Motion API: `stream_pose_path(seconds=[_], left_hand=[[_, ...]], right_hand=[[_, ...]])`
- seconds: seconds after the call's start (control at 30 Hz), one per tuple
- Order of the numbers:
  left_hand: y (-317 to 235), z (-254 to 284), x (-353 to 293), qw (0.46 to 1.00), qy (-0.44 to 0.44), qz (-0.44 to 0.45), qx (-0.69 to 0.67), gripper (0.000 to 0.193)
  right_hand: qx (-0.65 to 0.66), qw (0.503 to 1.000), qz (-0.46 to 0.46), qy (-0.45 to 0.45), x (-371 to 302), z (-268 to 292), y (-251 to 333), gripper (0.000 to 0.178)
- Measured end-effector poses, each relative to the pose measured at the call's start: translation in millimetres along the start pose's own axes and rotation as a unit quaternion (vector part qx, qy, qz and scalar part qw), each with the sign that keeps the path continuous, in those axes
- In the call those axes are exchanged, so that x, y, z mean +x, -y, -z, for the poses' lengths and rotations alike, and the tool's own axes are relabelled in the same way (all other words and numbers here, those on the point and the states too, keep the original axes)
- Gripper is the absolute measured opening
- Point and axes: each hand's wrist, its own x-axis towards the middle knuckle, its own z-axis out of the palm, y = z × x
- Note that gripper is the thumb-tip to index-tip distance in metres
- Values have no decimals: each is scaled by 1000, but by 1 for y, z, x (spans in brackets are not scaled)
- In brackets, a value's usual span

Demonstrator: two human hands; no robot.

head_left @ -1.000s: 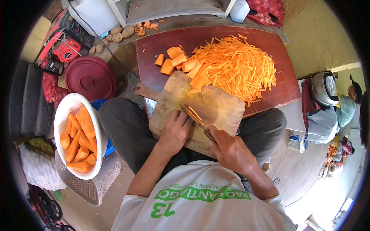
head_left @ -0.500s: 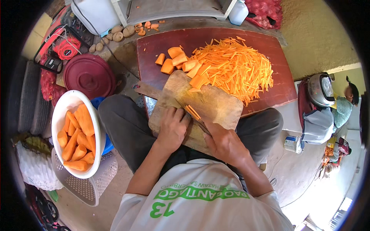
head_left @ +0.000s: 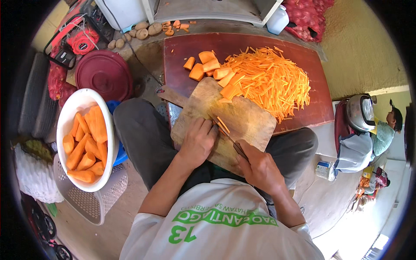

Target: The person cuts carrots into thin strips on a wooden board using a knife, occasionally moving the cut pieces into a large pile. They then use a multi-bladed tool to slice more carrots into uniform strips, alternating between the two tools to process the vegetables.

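Note:
A knife (head_left: 235,143) is gripped in my right hand (head_left: 262,170), its blade slanting across a worn wooden cutting board (head_left: 249,116) over my lap. My left hand (head_left: 198,142) presses on the board with curled fingers near the blade's tip; whatever lies beneath them is hidden. Thin carrot strips (head_left: 223,125) rest along the knife. Beyond the board, a large heap of cut carrot sticks (head_left: 275,82) covers much of a dark red tabletop (head_left: 318,99). Several thick carrot chunks (head_left: 210,65) sit left of the heap, some touching it.
At left, a white basin (head_left: 111,147) holds peeled carrots (head_left: 82,151) above a grey perforated crate (head_left: 93,203). Behind it are a maroon lid (head_left: 104,76) and a red machine (head_left: 83,41). Potatoes (head_left: 142,33) lie beyond the table. People (head_left: 383,134) are at far right.
My right hand and the knife have drawn back slightly toward me. My left hand stays curled on the board. The whole view has shifted a little.

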Motion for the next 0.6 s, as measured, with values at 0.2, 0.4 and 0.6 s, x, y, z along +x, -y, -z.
stream_pose_path(seconds=[0.2, 0.4, 0.6], left_hand=[[4, 1, 1, 1000, -1, 1, -4, 23], [0, -1, 0, 1000, 12, 0, -2, 24], [3, 0, -2, 1000, -23, -13, 16, 25]], right_hand=[[3, 1000, 28, -8, 17, 2, 1, 63], [2, 1000, 7, 7, 15, -4, -8, 60], [35, 999, -3, -2, 10, 6, 5, 55]])
